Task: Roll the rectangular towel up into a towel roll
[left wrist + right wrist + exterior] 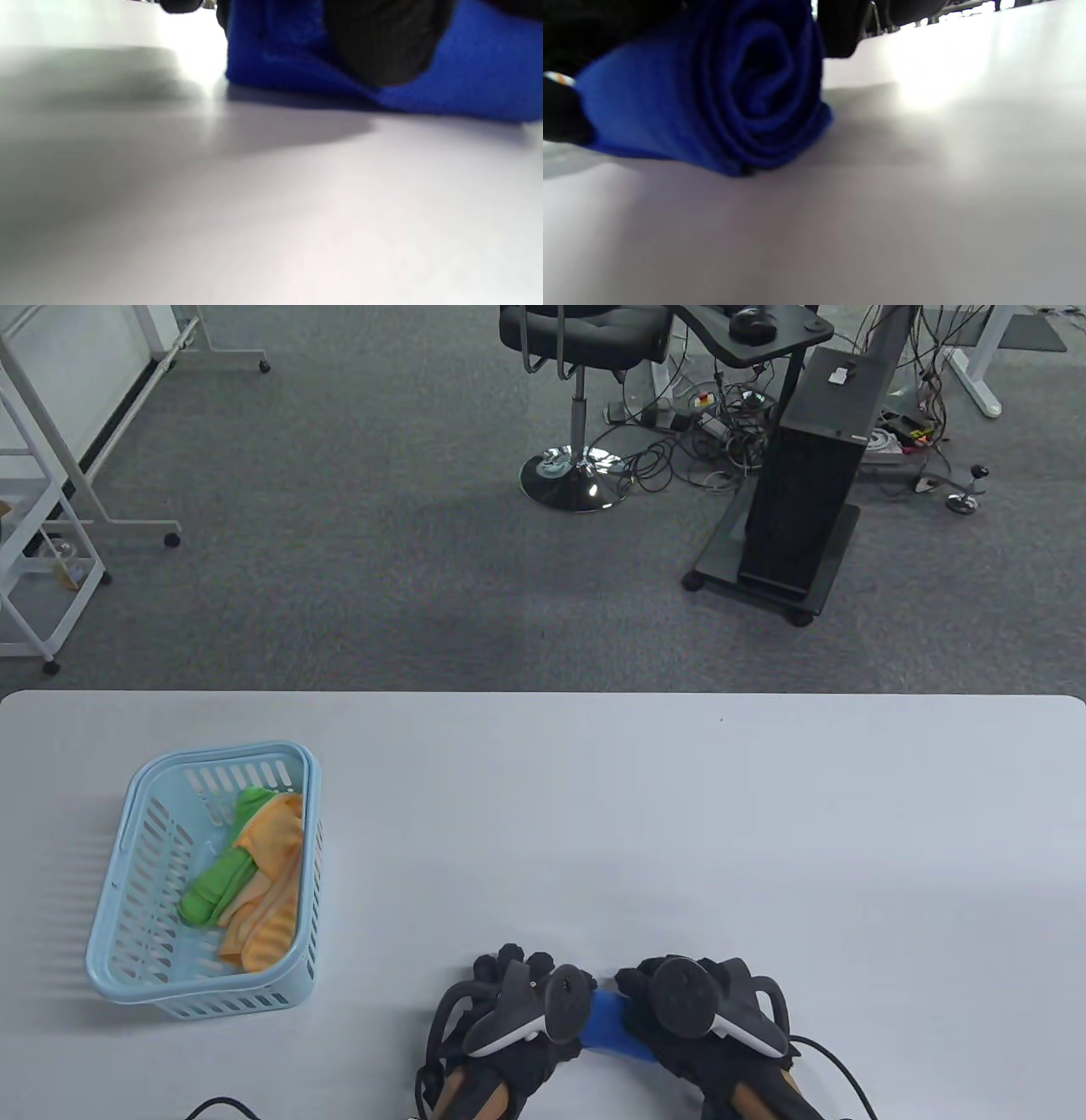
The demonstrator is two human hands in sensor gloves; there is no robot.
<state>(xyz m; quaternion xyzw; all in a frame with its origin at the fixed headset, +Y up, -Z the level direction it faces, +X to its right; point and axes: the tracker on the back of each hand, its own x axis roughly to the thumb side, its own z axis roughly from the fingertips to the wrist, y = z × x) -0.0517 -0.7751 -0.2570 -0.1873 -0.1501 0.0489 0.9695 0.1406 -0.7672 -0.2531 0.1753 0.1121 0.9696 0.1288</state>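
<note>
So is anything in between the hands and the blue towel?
No, nothing visible. Both the left hand and the right hand are right on the blue towel, near the table's front edge. The right wrist view shows its end already wound in a spiral. The basket sits away to the left.

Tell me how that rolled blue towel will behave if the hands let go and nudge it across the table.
The blue towel shows a spiral of soft layers at its end, so it would probably roll rather than slide. Being floppy cloth, it may loosen or sag once the left hand and right hand release it. It looks light, so a slight push on the smooth table should move it.
</note>
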